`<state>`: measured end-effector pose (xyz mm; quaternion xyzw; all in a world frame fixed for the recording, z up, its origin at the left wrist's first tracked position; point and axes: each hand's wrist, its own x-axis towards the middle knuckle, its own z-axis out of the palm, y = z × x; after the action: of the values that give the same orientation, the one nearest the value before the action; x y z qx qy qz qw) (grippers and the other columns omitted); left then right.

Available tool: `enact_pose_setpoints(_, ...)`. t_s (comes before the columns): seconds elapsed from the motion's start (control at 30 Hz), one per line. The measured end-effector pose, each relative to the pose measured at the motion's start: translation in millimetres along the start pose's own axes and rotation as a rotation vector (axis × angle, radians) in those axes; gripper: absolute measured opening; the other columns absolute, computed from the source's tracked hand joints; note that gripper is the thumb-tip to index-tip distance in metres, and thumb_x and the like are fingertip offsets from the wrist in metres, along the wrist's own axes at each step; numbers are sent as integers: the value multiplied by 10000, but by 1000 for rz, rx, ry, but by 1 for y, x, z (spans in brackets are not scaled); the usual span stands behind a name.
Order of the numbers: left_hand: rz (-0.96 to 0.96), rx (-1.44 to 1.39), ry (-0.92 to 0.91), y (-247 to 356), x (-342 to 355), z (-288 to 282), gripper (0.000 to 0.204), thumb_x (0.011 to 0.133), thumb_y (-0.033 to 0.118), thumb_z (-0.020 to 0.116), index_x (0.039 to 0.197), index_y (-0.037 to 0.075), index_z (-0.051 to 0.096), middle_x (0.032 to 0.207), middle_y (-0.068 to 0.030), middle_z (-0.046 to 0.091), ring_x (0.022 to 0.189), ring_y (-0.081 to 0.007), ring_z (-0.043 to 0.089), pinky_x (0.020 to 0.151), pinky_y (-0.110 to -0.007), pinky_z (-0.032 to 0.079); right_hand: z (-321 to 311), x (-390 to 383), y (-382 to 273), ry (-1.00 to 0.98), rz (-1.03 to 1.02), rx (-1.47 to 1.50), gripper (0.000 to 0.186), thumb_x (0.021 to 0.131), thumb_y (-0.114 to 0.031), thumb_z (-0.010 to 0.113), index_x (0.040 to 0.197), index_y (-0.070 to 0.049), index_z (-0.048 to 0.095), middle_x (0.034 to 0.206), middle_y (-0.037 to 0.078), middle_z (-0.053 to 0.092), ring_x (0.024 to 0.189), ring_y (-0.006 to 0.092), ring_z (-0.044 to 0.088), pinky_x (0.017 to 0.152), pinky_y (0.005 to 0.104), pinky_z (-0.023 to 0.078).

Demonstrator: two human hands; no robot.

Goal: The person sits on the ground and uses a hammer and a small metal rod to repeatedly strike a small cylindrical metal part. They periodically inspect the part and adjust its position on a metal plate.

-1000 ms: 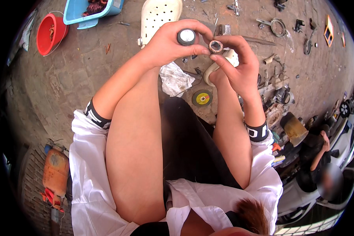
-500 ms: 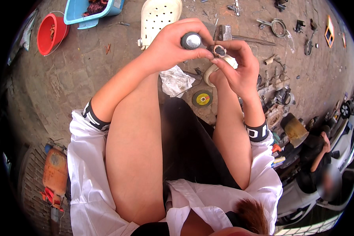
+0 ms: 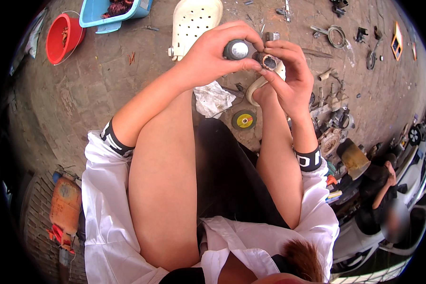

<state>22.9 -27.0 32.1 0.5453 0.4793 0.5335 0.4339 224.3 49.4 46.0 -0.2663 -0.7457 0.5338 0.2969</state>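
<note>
My left hand (image 3: 212, 53) curls round a dark, round part with a smooth silvery end (image 3: 239, 50). Its thumb and index fingertips reach across to a small, worn metal cylinder (image 3: 269, 62). Between the thumb and fingers of my right hand (image 3: 293, 75), that cylinder is pinched, its rough, dark end facing up. Both hands are close together above my feet, fingertips nearly meeting. Beyond them on the ground sits a squared metal block (image 3: 272, 36), partly hidden by my fingers. Whether the two held parts are joined cannot be made out.
A cream clog (image 3: 191, 21), white rag (image 3: 213, 99) and yellow-centred disc (image 3: 244, 120) are near my feet. Red bucket (image 3: 60, 40) and blue basin (image 3: 111, 21) stand far left. Metal parts (image 3: 333, 102) crowd the right, where another person (image 3: 381, 189) sits by a car.
The small cylinder has tipped slightly, so more of its end shows. Both hands keep their grips and appear a little further right in the picture.
</note>
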Motion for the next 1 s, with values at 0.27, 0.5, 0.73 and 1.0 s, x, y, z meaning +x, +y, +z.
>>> enact_pose_setpoints(0.27,-96,-50,-4,2,-4,2,340,795,-9,797,1113,36,686,1087,-30,649,807,-76,562,712,-235,467,3,0,-5,20,-18,3,375,753,79,742,1109,-19,679,1071,115,659,997,225,643,856,329,529)
enact_pose_setpoints(0.5,58,-11,-18,-3,-1,-1,343,783,-17,798,1106,18,688,1115,-65,666,916,-126,607,759,-264,490,4,2,-12,65,-85,-118,362,744,72,754,1083,-31,680,1049,109,701,962,244,674,819,336,544)
enact_pose_setpoints(0.73,111,-50,-51,-7,-1,-2,306,814,-12,773,1109,16,695,1180,-112,696,957,-156,658,785,-274,526,-3,6,-15,9,-275,-312,391,708,69,769,1072,-53,694,1032,91,692,922,236,670,764,324,543)
enact_pose_setpoints(1.0,73,-58,-51,-7,-2,-2,291,844,6,762,1124,20,687,1212,-119,693,935,-145,656,787,-274,538,-6,8,-16,-16,-330,-409,412,699,40,784,1087,-77,710,1027,79,677,866,237,653,719,321,530)
